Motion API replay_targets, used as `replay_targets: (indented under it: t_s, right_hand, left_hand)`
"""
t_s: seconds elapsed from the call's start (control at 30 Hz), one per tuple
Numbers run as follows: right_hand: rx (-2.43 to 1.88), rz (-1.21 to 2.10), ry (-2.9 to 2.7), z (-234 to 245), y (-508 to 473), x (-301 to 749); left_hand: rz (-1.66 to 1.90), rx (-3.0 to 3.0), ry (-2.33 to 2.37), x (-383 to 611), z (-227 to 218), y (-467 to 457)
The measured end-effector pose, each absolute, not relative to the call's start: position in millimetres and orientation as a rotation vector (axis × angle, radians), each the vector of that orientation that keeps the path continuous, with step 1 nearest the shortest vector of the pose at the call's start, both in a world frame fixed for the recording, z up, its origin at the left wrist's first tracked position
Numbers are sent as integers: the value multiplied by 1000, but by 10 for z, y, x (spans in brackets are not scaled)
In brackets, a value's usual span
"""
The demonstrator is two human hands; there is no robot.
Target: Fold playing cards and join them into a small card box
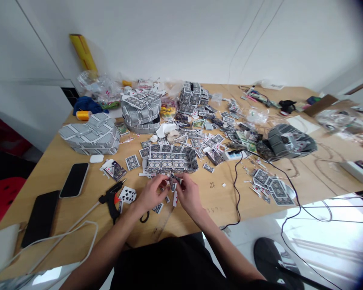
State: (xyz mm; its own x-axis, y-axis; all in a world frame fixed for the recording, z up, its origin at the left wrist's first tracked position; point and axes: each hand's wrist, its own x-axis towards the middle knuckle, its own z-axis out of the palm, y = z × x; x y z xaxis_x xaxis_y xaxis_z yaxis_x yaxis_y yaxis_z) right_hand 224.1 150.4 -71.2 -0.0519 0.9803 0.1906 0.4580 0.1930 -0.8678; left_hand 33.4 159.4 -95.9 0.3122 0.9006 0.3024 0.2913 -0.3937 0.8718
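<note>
My left hand [153, 193] and my right hand [188, 195] meet close to the table's front edge. Pinched between their fingertips is a small grey patterned piece of playing card [172, 183]; its exact shape is partly hidden by the fingers. Just beyond the hands stands an open rectangular box [172, 159] made of patterned playing cards. Below the hands lie card scraps [158, 208] and a black scissors handle [144, 217]. Left of my left hand are a black hot glue gun [110, 200] and a spades card [128, 194].
Heart-shaped [90, 135] and round [141, 112] card boxes stand at the left, another card structure [190, 98] behind. Loose cards [211, 141] cover the middle. A power strip [234, 154] with a black cable lies right, a card basket [290, 141] beyond. A phone [74, 180] lies left.
</note>
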Motion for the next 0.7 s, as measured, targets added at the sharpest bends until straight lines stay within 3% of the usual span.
replay_targets:
  t_s: [0.27,0.7]
  right_hand:
    - [-1244,800,-1726,-676,1500,2209]
    - [-1143,1191,-1730,-568,1532,2327]
  left_hand:
    - [1026,1782,980,338,-840,1545]
    - [1016,1517,951,255,-873,1548]
